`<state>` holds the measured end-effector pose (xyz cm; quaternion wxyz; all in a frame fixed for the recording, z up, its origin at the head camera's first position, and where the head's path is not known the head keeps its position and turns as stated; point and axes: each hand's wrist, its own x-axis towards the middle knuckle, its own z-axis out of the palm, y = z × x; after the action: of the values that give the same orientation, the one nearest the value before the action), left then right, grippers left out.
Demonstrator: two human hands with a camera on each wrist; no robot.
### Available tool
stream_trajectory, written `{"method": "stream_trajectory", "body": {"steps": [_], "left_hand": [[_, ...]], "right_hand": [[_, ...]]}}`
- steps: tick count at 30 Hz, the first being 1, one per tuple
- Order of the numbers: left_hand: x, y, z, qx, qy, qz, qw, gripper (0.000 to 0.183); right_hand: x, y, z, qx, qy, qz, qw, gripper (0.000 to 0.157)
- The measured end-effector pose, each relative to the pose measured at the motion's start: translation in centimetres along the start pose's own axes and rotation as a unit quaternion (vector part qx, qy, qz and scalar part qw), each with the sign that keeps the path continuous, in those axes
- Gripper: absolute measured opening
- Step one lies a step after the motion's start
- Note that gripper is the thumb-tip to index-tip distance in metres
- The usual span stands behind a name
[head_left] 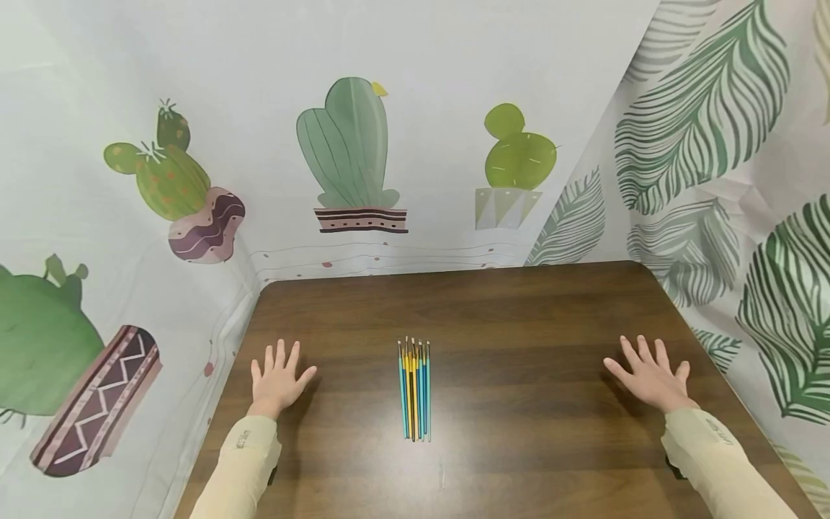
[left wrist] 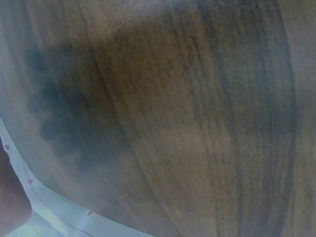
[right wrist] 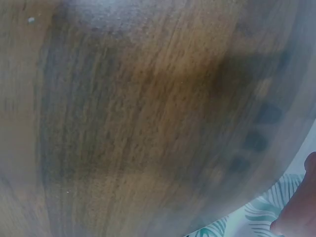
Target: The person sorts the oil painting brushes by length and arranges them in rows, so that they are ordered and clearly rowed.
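Several slim paintbrushes (head_left: 413, 393) lie side by side on the brown wooden table (head_left: 519, 447), bristle ends toward the far edge. Their handles are teal, yellow and blue. To the left of them my left hand (head_left: 275, 382) is held palm down, its fingers straight and spread. My right hand (head_left: 651, 378) is spread the same way over the table's right part, farther from the brushes. Both hands hold nothing. In the left wrist view only part of the left hand (left wrist: 11, 197) shows at the edge, and its shadow falls on the wood; the right wrist view likewise shows part of the right hand (right wrist: 298, 202).
Behind the table hangs a white cloth (head_left: 441, 72) printed with potted cacti, which also runs down the left side. On the right is a leaf-patterned cloth (head_left: 700, 144). The table's far edge (head_left: 454, 271) meets the cloth. Light glares off the tabletop near the brushes' handle ends.
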<state>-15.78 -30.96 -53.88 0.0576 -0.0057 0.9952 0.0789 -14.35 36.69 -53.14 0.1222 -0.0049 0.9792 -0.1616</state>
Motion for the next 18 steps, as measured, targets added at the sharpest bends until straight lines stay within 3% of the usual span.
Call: {"method": "stream_trajectory", "body": {"steps": [8, 18], "left_hand": [[0.7, 0.5, -0.4, 0.003, 0.002, 0.004, 1.0000, 0.073], [1.5, 3.3, -0.5, 0.012, 0.003, 0.025, 0.9996, 0.072]], "right_hand": [[0.6, -1.3, -0.8, -0.008, 0.014, -0.013, 1.000, 0.079], [2.1, -4.7, -0.5, -0.023, 0.039, -0.047, 0.998, 0.074]]}}
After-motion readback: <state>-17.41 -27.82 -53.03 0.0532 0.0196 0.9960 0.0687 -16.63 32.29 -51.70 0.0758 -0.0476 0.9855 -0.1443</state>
